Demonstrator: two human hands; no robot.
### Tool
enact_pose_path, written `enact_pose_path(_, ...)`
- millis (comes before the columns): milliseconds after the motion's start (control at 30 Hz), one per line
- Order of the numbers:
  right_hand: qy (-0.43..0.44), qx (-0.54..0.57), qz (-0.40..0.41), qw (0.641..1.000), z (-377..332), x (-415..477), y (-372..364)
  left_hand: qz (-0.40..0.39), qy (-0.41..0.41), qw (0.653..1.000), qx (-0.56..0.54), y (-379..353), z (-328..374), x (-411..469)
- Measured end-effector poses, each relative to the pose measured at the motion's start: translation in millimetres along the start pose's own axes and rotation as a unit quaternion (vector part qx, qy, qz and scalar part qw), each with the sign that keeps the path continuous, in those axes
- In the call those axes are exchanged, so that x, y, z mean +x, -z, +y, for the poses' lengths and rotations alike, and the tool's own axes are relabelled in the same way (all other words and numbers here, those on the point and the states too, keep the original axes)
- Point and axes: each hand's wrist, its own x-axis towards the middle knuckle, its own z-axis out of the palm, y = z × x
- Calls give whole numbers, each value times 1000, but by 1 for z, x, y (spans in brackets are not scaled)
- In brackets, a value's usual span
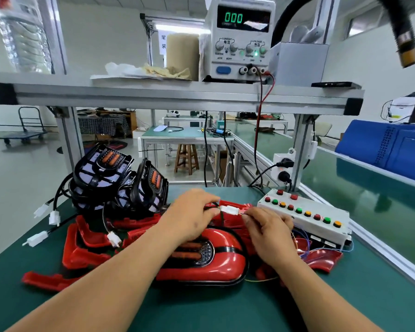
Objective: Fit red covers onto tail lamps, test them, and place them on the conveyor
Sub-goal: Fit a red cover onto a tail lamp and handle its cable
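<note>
A tail lamp with its red cover fitted [216,262] lies on the green bench in front of me. Above it, my left hand [192,216] pinches the lamp's black cable at a white connector [229,209]. My right hand [268,233] pinches the other end of that connector, from the thin wires of the white test box [307,216] with coloured buttons. Several loose red covers [86,248] lie to the left. Bare black lamp bodies [120,180] are stacked behind them. The conveyor belt [369,188] runs along the right.
A power supply [240,39] reading 000 stands on the aluminium shelf [177,94] overhead, its red and black leads hanging down. Loose white plugs [37,238] trail off the bench's left side. A blue bin [388,144] sits on the conveyor. A socket block [284,168] is fixed to the post.
</note>
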Motion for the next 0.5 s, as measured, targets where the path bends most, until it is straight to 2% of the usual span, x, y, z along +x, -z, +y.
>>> enact_pose_path(67, 5, 12, 2, 1000, 0, -1, 1, -67, -19, 996, 62, -13, 13, 13)
enact_pose_path(167, 25, 13, -1, 1000, -2, -1, 1, -97, -38, 991, 83, -27, 23, 23)
enact_pose_path(267, 31, 14, -5, 999, -3, -1, 1, -99, -40, 993, 45, -32, 22, 25)
enact_pose_path(500, 58, -6, -7, 998, -7, -1, 2, -64, -63, 994, 70, -34, 14, 19)
